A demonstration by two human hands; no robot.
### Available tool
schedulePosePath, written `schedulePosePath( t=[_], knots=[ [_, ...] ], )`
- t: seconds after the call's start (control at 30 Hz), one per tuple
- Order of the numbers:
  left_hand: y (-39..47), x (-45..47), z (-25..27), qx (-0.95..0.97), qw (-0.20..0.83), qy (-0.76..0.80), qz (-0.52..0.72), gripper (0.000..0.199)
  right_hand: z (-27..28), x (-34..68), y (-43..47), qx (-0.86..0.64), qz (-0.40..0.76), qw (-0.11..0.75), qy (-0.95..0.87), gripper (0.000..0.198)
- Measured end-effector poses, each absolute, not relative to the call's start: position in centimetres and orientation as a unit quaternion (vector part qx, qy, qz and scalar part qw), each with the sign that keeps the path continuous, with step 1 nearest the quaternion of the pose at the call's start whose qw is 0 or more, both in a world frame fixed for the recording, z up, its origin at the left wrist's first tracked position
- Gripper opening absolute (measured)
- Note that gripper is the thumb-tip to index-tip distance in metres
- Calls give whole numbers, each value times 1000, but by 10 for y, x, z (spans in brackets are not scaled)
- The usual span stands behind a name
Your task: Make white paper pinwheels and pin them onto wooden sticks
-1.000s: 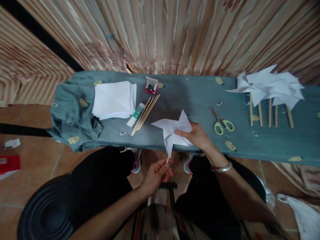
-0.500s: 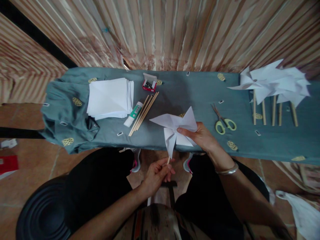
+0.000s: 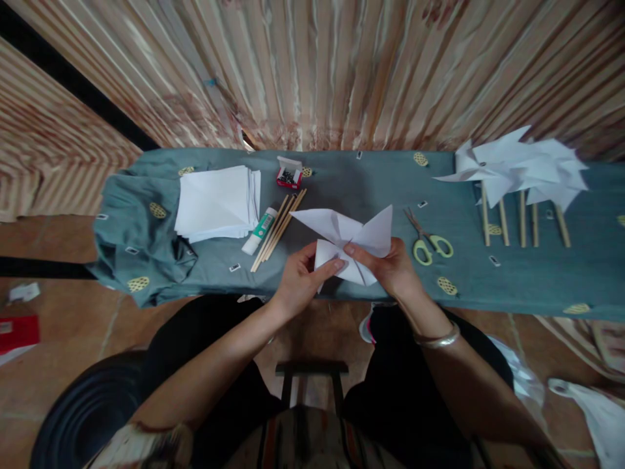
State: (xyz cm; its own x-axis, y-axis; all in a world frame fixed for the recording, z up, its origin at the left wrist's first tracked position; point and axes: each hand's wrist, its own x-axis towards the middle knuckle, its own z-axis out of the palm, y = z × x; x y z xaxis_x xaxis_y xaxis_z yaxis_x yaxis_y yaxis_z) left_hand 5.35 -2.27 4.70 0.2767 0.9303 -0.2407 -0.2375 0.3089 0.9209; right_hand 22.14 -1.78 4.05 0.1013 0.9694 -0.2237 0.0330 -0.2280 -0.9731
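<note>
A white paper pinwheel [image 3: 349, 228] is held between my two hands above the front edge of the cloth-covered table. My right hand [image 3: 385, 264] grips its right side, with the thumb pressed near the centre. My left hand [image 3: 305, 277] pinches the lower left blade, thumb on top. The stick is hidden now. Left of the pinwheel lie several thin wooden sticks [image 3: 280, 228] and a glue stick [image 3: 260, 231]. Scissors with green handles [image 3: 430, 241] rest to the right of my right hand.
A stack of white paper [image 3: 215, 202] lies on the left of the table [image 3: 371, 182]. Behind the sticks stands a small red box [image 3: 290, 174] of metal pins or tacks. Several pinwheels on sticks [image 3: 517, 166] lie at the right. A black round stool [image 3: 88, 410] is at lower left.
My left hand has moved up from the pinwheel's stick below to the lower left blade. The right hand still holds the pinwheel near its centre. The view has shifted slightly.
</note>
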Motion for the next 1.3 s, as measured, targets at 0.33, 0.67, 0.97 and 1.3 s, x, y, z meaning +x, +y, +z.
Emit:
schedulePosePath(
  t=[0.33,0.67,0.97,1.3],
  knots=[
    [-11,70,33,433,651,462,419,36,42,226,-18,-597,500,475,-410,34],
    [-10,74,33,433,641,472,423,27,36,232,-20,-604,503,464,-409,31],
    [-7,72,31,454,617,480,427,27,36,229,-20,-591,519,481,-388,32],
    [-7,71,29,460,611,480,430,30,36,226,-21,-599,482,474,-430,31]
  ],
)
